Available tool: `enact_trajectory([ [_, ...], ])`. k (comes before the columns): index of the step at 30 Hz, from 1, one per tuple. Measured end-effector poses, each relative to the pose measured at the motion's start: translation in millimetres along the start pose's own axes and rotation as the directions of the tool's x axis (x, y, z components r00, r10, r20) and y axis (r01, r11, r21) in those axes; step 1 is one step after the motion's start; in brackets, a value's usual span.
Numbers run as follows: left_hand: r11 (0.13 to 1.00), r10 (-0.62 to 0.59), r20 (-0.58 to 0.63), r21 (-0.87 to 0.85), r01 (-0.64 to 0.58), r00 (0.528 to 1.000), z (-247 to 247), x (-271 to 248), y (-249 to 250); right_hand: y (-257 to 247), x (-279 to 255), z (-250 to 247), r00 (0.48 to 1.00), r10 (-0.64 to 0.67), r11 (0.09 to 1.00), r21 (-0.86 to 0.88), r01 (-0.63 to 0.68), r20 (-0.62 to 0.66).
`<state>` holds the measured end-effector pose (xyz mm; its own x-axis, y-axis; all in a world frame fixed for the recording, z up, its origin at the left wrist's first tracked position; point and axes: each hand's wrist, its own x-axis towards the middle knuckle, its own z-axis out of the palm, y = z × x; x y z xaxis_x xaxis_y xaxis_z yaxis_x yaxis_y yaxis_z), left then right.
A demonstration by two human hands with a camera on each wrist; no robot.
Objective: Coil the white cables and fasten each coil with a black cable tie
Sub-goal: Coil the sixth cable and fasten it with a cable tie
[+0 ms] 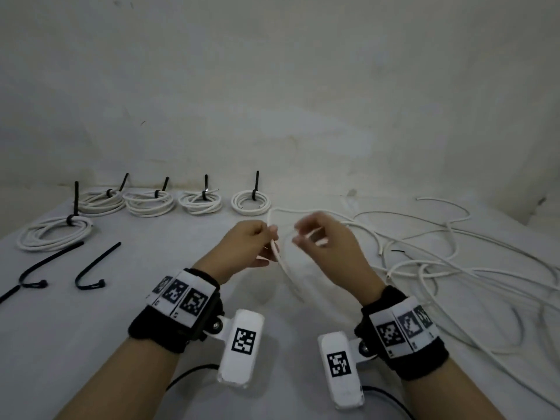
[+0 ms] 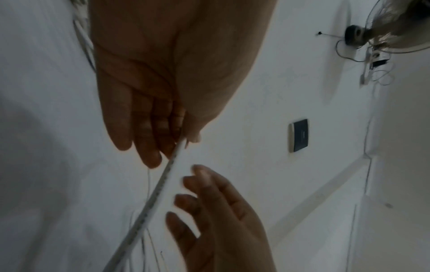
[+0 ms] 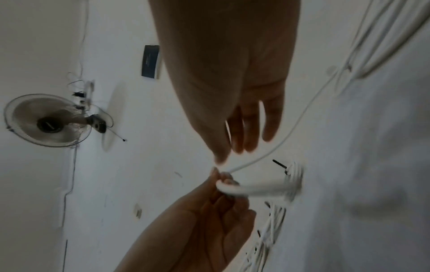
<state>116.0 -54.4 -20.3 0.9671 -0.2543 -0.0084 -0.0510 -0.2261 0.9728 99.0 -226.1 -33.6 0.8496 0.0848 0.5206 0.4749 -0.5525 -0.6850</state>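
- Far left on the table (image 1: pixel 121 298), a tied coil (image 1: pixel 54 233) lies nearest the edge, its black tie (image 1: pixel 74 207) standing up from the loops.
- Near it, toward the viewer, lie two loose ties (image 1: pixel 97 268), each bent into a hook; a third dark strip runs off the left edge.
- Along the far side, four more coils (image 1: pixel 200 201) sit in a row, each bound with a tie whose tail points up.
- The left hand (image 1: pixel 251 244) is raised over the middle of the table, thumb and fingers pinching a cable (image 1: pixel 277 253). In the left wrist view the cable (image 2: pixel 163 180) leaves the pinch between thumb and fingers (image 2: pixel 149 147) and runs away below.
- The right hand (image 1: pixel 327 241) is held just right of the left hand, blurred, fingers loosely spread. The right wrist view shows its fingers (image 3: pixel 251 128) straight and apart, with a cable (image 3: pixel 291 132) passing just beside the fingertips; whether they touch it I cannot tell. No grip shows.
- In that same view the left hand (image 3: pixel 209 211) holds a bend of cable at its fingertips.
- From the hands the cable arcs toward the far side and right.
- At right, a loose tangle (image 1: pixel 454 268) of cables spreads over the table to the right edge.
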Motion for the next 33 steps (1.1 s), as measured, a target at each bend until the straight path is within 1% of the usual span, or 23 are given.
enact_trajectory([
  [1,0.999,0.039,0.028,-0.005,-0.039,0.999,0,-4,3,1,1,-6,0.993,-0.061,0.998,-0.026,0.059,-0.1],
  [2,0.997,0.076,0.068,0.002,-0.076,0.995,1,-8,7,3,2,-11,0.981,-0.131,0.989,-0.087,0.12,-0.141],
  [3,0.993,0.111,0.11,0.022,-0.114,0.988,1,-13,12,5,3,-16,0.974,-0.184,0.975,-0.152,0.164,-0.132],
  [5,0.98,0.171,0.184,0.066,-0.186,0.968,4,-22,19,6,3,-20,0.977,-0.205,0.956,-0.224,0.187,-0.059],
  [6,0.974,0.192,0.213,0.077,-0.213,0.958,6,-25,21,6,2,-20,0.977,-0.211,0.954,-0.228,0.196,-0.04],
  [9,0.963,0.227,0.264,0.08,-0.256,0.937,12,-33,21,8,4,-21,0.967,-0.251,0.948,-0.212,0.236,-0.043],
  [11,0.959,0.24,0.261,0.084,-0.27,0.935,14,-35,19,10,6,-21,0.966,-0.259,0.945,-0.209,0.251,-0.014],
  [13,0.958,0.26,0.256,0.053,-0.282,0.931,14,-35,18,9,8,-20,0.957,-0.289,0.94,-0.192,0.282,-0.007],
  [15,0.96,0.275,0.23,-0.023,-0.278,0.933,13,-35,17,3,12,-19,0.94,-0.34,0.932,-0.149,0.331,-0.037],
  [17,0.964,0.263,0.192,-0.096,-0.248,0.946,11,-34,15,-4,20,-20,0.927,-0.369,0.926,-0.113,0.36,-0.068],
  [20,0.952,0.243,0.148,-0.226,-0.206,0.959,11,-32,18,-12,34,-21,0.915,-0.4,0.912,-0.118,0.392,-0.051],
  [21,0.93,0.243,0.115,-0.309,-0.198,0.963,10,-31,19,-15,39,-20,0.917,-0.398,0.912,-0.121,0.391,-0.03],
  [23,0.84,0.244,0.048,-0.51,-0.186,0.968,2,-29,22,-19,48,-19,0.941,-0.336,0.936,-0.101,0.338,0.035],
  [25,0.711,0.269,-0.007,-0.673,-0.203,0.963,-10,-27,24,-18,54,-17,0.969,-0.206,0.971,-0.094,0.22,0.139],
  [27,0.588,0.304,-0.071,-0.77,-0.246,0.95,-23,-27,25,-11,54,-14,0.968,-0.09,0.986,-0.115,0.12,0.235],
  [28,0.538,0.319,-0.108,-0.797,-0.274,0.942,-30,-27,26,-6,52,-12,0.961,-0.069,0.984,-0.141,0.11,0.266],
  [30,0.457,0.336,-0.182,-0.826,-0.329,0.924,-42,-27,26,4,47,-8,0.942,-0.068,0.968,-0.207,0.142,0.33],
  [33,0.38,0.316,-0.265,-0.844,-0.378,0.911,-58,-23,23,9,41,-6,0.897,-0.061,0.924,-0.316,0.217,0.438],
])
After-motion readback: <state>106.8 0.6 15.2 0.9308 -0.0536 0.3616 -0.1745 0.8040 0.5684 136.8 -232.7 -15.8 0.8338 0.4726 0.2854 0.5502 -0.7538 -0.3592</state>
